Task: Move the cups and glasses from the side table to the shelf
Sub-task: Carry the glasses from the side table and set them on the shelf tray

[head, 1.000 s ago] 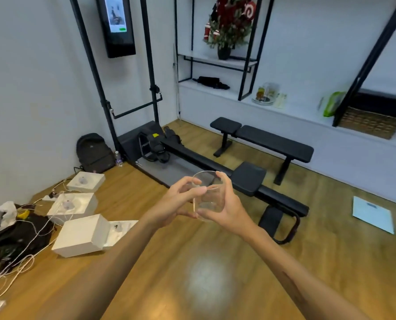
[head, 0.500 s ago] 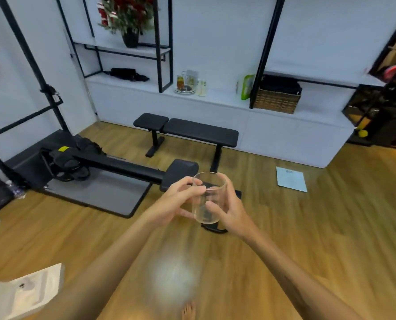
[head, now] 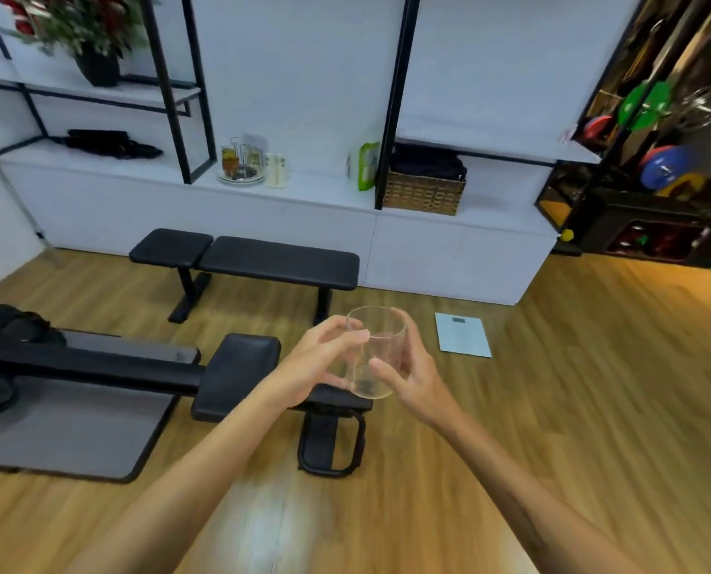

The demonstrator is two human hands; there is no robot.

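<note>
Both hands carry one clear glass [head: 376, 353] out in front of the body, well above the wooden floor [head: 573, 408]. The left hand [head: 324, 362] curls its fingers round the near side up by the rim, and the right hand [head: 411, 374] cups the far side lower down with the thumb across the wall. The glass stands upright and looks empty.

The carry to the long white shelf [head: 312, 188] along the far wall seems to be the step in hand. On that shelf, near its middle, a round tray [head: 241, 178] already bears some glasses, with a pale cup [head: 277, 171] just beside it. A woven basket [head: 424, 192] sits further toward the right end.

To do it well, I would keep the glass level and the grip firm but not hard, since thin glass slips and cracks. The black workout bench [head: 258, 258] stands between the person and the shelf, so the walk should go round its end. Set the glass down base first on a bare stretch beside the tray, clear of the front edge.

No brand, label or writing can be read; the green packet [head: 368, 165] on the shelf is too blurred.
</note>
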